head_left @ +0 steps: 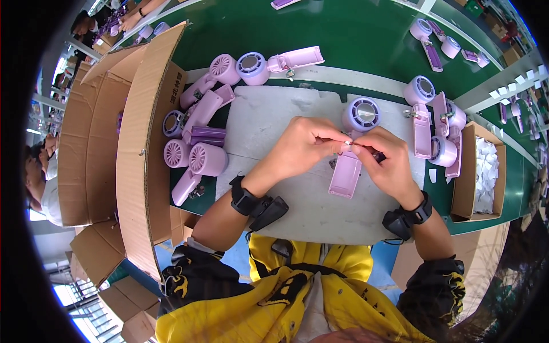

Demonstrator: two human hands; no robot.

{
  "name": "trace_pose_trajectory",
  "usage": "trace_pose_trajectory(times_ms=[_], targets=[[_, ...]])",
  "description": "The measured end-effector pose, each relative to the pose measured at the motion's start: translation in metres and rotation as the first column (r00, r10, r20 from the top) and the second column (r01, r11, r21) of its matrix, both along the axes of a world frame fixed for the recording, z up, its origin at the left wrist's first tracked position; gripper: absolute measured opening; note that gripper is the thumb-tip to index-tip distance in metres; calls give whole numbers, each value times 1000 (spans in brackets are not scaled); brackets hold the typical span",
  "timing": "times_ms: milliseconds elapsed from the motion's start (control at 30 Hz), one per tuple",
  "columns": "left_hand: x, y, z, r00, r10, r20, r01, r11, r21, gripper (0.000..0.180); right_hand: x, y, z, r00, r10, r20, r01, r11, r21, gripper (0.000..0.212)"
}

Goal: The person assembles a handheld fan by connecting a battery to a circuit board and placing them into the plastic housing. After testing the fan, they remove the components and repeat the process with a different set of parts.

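Observation:
A pink handheld fan (345,175) lies on a pale grey mat (269,188) in front of me, its handle an open shell and its round lilac-rimmed head (364,114) pointing away. Over the joint between head and handle, my left hand (309,143) pinches a small white piece (346,143) between thumb and forefinger. My right hand (388,157) is closed in a pinch against it, fingertips almost touching the left ones. What the right fingertips hold is too small to make out. Black bands with small dark devices sit on both wrists.
Pink fans and handle shells (203,114) are piled left, beside a large open cardboard box (143,137). More open fans (422,126) lie right, near a small carton (462,191) of white paper pieces (486,166). Beyond is a green work surface (354,46) with other fans; people sit far left.

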State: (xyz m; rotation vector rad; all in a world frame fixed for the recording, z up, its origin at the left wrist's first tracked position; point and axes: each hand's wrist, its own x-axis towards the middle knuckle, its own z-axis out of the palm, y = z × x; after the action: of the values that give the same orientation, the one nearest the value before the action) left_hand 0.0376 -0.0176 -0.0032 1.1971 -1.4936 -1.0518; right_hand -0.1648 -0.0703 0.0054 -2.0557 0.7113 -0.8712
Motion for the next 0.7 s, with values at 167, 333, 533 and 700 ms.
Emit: trace_pose_trajectory(times_ms=[167,333,533,700], targets=[[-1,0,0,1000,1,-1,-1,1000,-24,13,-1,0,-1,1000,7,7,-7,1000,9,6],[-3,1,0,999,36,-17,-35,999,6,13,-3,-2,-1,998,52,-27,-52,999,-9,7],[-1,0,-2,999,33,-18,-33,999,12,14,-3,-3,-5,997,67,-25,-68,997,-34,10],[1,0,-1,999,-13,-51,15,999,51,14,-2,-3,-2,999,52,-9,-52,999,7,11]])
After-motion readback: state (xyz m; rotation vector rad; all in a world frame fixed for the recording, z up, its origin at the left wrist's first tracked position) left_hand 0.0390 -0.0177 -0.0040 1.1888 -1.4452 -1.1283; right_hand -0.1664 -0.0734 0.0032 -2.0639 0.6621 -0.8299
